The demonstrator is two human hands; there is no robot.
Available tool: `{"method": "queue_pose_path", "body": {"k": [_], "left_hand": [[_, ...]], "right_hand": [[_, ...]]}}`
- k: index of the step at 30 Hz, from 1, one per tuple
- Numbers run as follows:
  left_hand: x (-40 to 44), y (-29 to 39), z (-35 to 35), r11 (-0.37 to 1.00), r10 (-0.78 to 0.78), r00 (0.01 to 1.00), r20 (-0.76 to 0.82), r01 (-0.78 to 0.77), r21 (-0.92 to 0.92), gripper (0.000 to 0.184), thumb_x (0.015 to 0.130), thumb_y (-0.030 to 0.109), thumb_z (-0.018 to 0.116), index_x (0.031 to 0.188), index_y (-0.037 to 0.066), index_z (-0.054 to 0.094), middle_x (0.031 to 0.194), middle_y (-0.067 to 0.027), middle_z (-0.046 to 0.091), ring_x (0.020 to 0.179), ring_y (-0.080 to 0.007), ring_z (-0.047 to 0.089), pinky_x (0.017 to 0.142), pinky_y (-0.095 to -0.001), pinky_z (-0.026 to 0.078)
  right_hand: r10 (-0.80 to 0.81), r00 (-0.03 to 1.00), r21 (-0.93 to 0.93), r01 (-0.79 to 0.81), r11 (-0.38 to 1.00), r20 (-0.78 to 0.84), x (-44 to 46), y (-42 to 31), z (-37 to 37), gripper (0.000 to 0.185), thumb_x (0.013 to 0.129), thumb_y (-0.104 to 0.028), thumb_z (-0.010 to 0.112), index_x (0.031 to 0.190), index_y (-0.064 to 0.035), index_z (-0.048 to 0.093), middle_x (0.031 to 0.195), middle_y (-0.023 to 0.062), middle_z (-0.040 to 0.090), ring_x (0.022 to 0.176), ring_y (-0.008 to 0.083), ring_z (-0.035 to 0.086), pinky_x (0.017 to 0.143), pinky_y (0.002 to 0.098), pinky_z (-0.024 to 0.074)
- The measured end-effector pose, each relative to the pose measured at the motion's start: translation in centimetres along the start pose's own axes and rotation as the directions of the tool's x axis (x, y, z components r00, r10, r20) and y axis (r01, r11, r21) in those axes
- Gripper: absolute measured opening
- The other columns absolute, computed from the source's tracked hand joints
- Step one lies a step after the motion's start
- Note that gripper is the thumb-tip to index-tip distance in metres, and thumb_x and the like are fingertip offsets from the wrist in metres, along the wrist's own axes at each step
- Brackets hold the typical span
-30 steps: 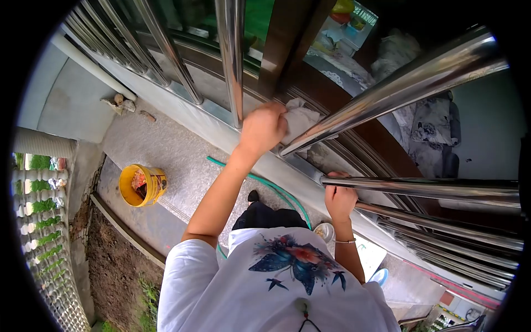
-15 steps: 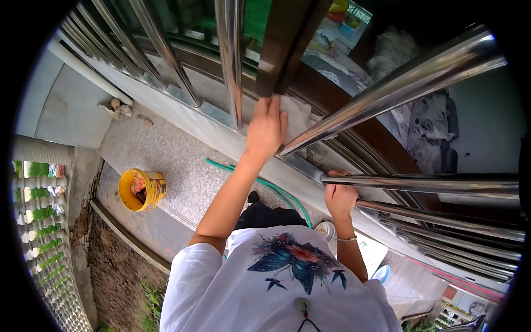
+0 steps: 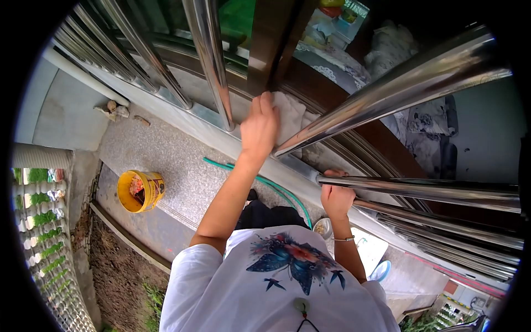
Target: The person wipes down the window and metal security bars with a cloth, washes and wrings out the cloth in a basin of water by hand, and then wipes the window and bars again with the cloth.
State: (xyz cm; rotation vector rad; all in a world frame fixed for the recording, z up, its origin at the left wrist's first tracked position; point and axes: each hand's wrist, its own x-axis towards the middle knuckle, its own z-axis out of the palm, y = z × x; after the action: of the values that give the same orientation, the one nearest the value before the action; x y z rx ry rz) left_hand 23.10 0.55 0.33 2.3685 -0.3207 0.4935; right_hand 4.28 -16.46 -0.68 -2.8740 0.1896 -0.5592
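Observation:
Between two upright steel bars, my left hand (image 3: 260, 126) is closed on a pale cloth (image 3: 289, 115), which lies against the window sill beside the brown sliding-window track (image 3: 321, 105). Part of the cloth sticks out to the right of the fingers. My right hand (image 3: 337, 198) is wrapped round a shiny steel bar (image 3: 420, 188) close to its foot on the metal rail (image 3: 298, 165). A bracelet sits on the right wrist.
A yellow bucket (image 3: 140, 191) with reddish contents stands on the paving at the left. A green hose (image 3: 276, 190) curves below the wall. Beside my body are a small metal bowl (image 3: 322, 227) and a white board (image 3: 369, 249). More bars (image 3: 149, 50) line the window.
The left hand has shifted from a bent grip to lie further left along the sill with the cloth. The right hand stays at its bar. The view has moved slightly.

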Motion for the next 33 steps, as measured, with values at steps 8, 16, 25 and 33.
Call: {"method": "queue_pose_path", "body": {"k": [8, 16, 25, 33], "left_hand": [[-0.3, -0.4, 0.3, 0.987, 0.143, 0.987, -0.079, -0.136, 0.080, 0.034, 0.085, 0.013, 0.060, 0.116, 0.002, 0.054, 0.103, -0.0115, 0.056, 0.085, -0.0312, 0.062, 0.064, -0.0401, 0.054], [0.1, -0.3, -0.1, 0.991, 0.042, 0.998, 0.053, -0.049, 0.127, 0.034, 0.087, 0.017, 0.054, 0.118, 0.000, 0.054, 0.087, -0.0125, 0.064, 0.067, -0.0300, 0.065, 0.054, -0.0428, 0.053], [2.2, -1.2, -1.2, 0.988, -0.025, 0.946, 0.324, -0.026, 0.151, 0.042, 0.084, 0.025, 0.052, 0.120, 0.003, 0.056, 0.069, -0.0150, 0.067, 0.070, -0.0335, 0.068, 0.058, -0.0466, 0.054], [0.5, 0.9, 3.5, 0.692, 0.461, 0.839, 0.290, -0.135, -0.709, 0.026, 0.086, 0.016, 0.058, 0.110, 0.011, 0.065, 0.079, -0.0150, 0.068, 0.075, -0.0287, 0.067, 0.068, -0.0378, 0.052]], "right_hand": [[-0.039, 0.998, -0.001, 0.039, 0.999, -0.057, -0.1, 0.2, 0.3, 0.009, 0.083, -0.013, 0.057, 0.091, -0.0111, 0.062, 0.094, 0.0064, 0.063, 0.085, 0.0293, 0.061, 0.069, 0.0399, 0.0504], [-0.014, 1.000, 0.008, 0.014, 1.000, -0.008, -0.3, 0.5, 0.5, 0.014, 0.079, -0.014, 0.057, 0.091, -0.0112, 0.063, 0.096, 0.0055, 0.063, 0.088, 0.0280, 0.060, 0.075, 0.0412, 0.0490], [-0.010, 1.000, 0.065, 0.008, 0.998, 0.027, -0.2, 0.4, 0.3, 0.015, 0.081, -0.014, 0.056, 0.093, -0.0105, 0.062, 0.098, 0.0046, 0.063, 0.091, 0.0274, 0.059, 0.077, 0.0423, 0.0472], [0.012, 0.993, 0.042, -0.017, 0.999, 0.113, 0.1, 0.2, -0.3, 0.016, 0.080, -0.015, 0.056, 0.094, -0.0100, 0.060, 0.100, 0.0051, 0.062, 0.094, 0.0283, 0.058, 0.079, 0.0438, 0.0457]]}}
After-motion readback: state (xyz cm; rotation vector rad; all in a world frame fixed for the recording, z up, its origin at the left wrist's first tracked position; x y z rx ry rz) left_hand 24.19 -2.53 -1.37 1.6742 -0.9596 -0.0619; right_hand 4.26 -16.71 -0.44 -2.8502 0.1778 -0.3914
